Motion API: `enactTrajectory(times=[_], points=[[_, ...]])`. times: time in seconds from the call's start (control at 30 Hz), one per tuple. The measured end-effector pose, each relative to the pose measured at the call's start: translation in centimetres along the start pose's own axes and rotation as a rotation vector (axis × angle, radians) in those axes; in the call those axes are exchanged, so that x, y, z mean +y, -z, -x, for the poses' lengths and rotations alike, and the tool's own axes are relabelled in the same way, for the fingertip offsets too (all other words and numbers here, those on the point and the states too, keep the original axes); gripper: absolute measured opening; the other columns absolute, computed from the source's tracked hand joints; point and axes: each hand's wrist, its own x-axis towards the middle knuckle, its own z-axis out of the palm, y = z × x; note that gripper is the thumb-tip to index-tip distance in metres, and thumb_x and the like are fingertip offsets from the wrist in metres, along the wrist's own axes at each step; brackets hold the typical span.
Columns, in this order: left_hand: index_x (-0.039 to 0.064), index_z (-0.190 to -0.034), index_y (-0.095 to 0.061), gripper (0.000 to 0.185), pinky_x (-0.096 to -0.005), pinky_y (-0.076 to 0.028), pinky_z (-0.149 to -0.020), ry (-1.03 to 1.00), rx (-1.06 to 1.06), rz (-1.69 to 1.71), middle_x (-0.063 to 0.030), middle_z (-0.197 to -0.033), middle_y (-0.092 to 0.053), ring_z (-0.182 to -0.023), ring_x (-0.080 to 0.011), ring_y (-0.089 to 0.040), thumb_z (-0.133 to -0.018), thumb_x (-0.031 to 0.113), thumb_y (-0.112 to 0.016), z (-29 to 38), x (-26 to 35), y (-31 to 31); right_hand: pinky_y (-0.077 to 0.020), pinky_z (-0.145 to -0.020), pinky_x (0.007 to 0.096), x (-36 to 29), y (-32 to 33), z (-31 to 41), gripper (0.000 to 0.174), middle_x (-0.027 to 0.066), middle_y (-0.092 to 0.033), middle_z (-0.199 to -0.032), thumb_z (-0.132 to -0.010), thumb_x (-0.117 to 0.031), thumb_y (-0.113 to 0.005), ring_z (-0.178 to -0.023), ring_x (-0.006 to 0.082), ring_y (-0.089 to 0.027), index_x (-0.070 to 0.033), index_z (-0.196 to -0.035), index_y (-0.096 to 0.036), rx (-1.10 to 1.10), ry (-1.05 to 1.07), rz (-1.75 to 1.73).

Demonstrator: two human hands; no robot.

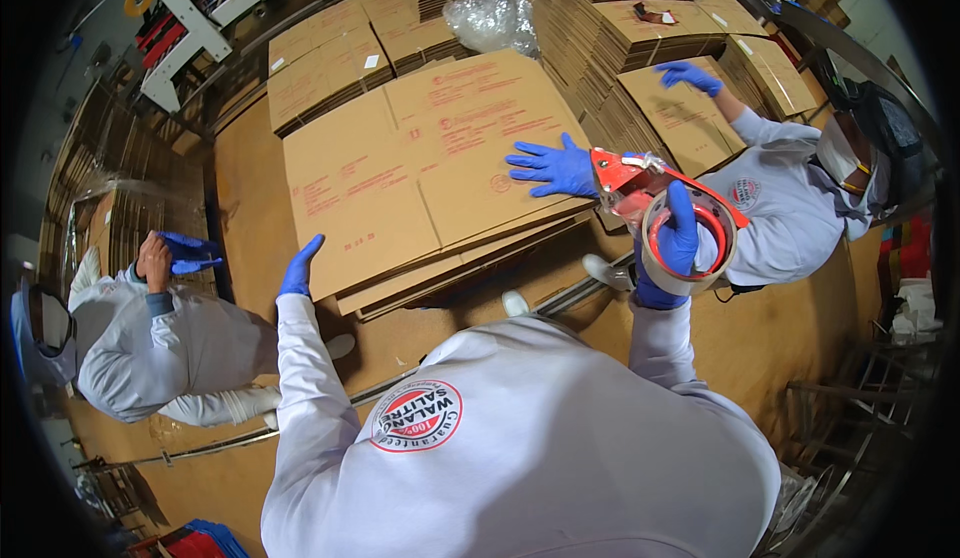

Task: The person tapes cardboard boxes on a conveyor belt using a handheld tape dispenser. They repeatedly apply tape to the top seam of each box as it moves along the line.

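A stack of flattened cardboard boxes (360, 205) with red print lies before me. My left hand (301, 267), in a blue glove, is against the stack's near left edge; its fingers are partly hidden. In front of my chest, my gloved right hand (681, 235) grips a red handheld packing tape dispenser (621, 175) carrying a roll of tape (716, 261). The dispenser is held above the stack's right end. Beside it, a co-worker's blue-gloved hand (559, 169) is spread flat on the top sheet.
At right stands the co-worker (780, 198), other arm over further cardboard (675, 107). A person (165, 340) at left handles blue gloves (187, 250). More cardboard stacks (330, 62), crumpled clear plastic wrap (491, 14) and a machine (187, 40) stand beyond. A metal rail (217, 439) crosses the floor.
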Motion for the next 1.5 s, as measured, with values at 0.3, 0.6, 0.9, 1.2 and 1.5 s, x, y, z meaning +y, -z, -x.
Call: enactTrajectory(times=[0.3, 0.6, 0.9, 1.2, 1.5], points=[[0.007, -0.153, -0.034, 0.085, -0.0409, -0.043, -0.104, -0.114, -0.094, 0.094, -0.0100, -0.147, -0.048, -0.128, -0.0231, -0.052, -0.086, 0.042, -0.074, -0.1, 1.2, 2.8, -0.0540, -0.090, 0.0336, 1.6, 2.9, 2.1, 0.032, 0.0145, -0.069, -0.113, -0.095, -0.014, -0.062, -0.099, 0.0218, -0.069, 0.006, -0.120, -0.062, 0.007, 0.070, -0.241], [-0.004, -0.137, -0.043, 0.071, -0.0328, -0.051, -0.099, -0.246, -0.043, -0.174, -0.0182, -0.125, -0.062, -0.113, -0.0251, -0.064, -0.079, 0.008, -0.082, -5.2, 3.3, 0.2, -0.0406, -0.108, 0.0390, 1.2, 7.1, 1.6, 0.040, 0.0178, -0.062, -0.124, -0.098, -0.014, -0.051, -0.114, 0.0265, -0.061, 0.011, -0.129, -0.054, 0.137, 0.211, 0.023], [-0.001, -0.141, -0.040, 0.075, -0.0347, -0.052, -0.097, -0.279, 0.077, -0.122, -0.0168, -0.124, -0.062, -0.111, -0.0251, -0.064, -0.078, 0.006, -0.082, -5.5, 2.3, -1.8, -0.0464, -0.099, 0.0311, 1.5, 8.0, -2.0, 0.033, 0.0119, -0.067, -0.119, -0.094, -0.014, -0.064, -0.107, 0.0200, -0.065, 0.003, -0.122, -0.063, -0.175, -0.057, -0.157], [-0.001, -0.151, -0.029, 0.082, -0.0352, -0.042, -0.110, -0.210, 0.185, -0.089, -0.0183, -0.142, -0.050, -0.126, -0.0200, -0.055, -0.087, 0.023, -0.076, -6.8, 2.8, -2.4, -0.0427, -0.105, 0.0396, -2.6, 6.3, -5.4, 0.049, 0.0169, -0.062, -0.125, -0.092, -0.031, -0.062, -0.116, 0.0279, -0.060, 0.007, -0.124, -0.059, -0.371, -0.001, 0.068], [0.008, -0.156, -0.025, 0.068, -0.0388, -0.017, -0.120, -0.033, 0.008, 0.338, -0.0099, -0.158, -0.032, -0.145, -0.0230, -0.026, -0.105, 0.052, -0.031, -5.5, 5.1, -0.3, -0.0341, -0.111, 0.0504, -0.1, 5.9, -6.0, 0.058, 0.0199, -0.056, -0.129, -0.098, -0.045, -0.055, -0.121, 0.0340, -0.053, 0.003, -0.130, -0.050, -0.447, 0.136, -0.354]])
